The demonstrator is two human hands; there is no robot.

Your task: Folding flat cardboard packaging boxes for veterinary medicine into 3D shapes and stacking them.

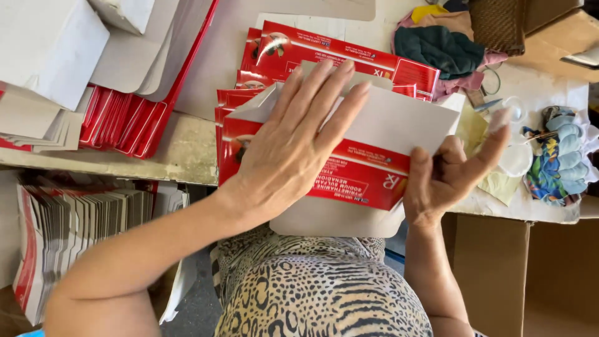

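My left hand (pixel 293 140) lies flat, fingers spread, on a red and white flat carton blank (pixel 368 178) at the table's near edge. Its white flap (pixel 405 122) is folded up under my fingertips. My right hand (pixel 449 171) grips the blank's right side, thumb on the red face and index finger stretched out to the right. Under it lies a stack of more red carton blanks (pixel 324 50), fanned toward the back.
Folded blanks stand packed upright at the left (pixel 121 122), with more on a lower shelf (pixel 81 218). Cloth rags (pixel 440 47), a woven basket (pixel 499 22), a clear plastic lid (pixel 515 159) and a patterned cloth (pixel 558 162) sit to the right. Brown cardboard boxes (pixel 530 274) stand below.
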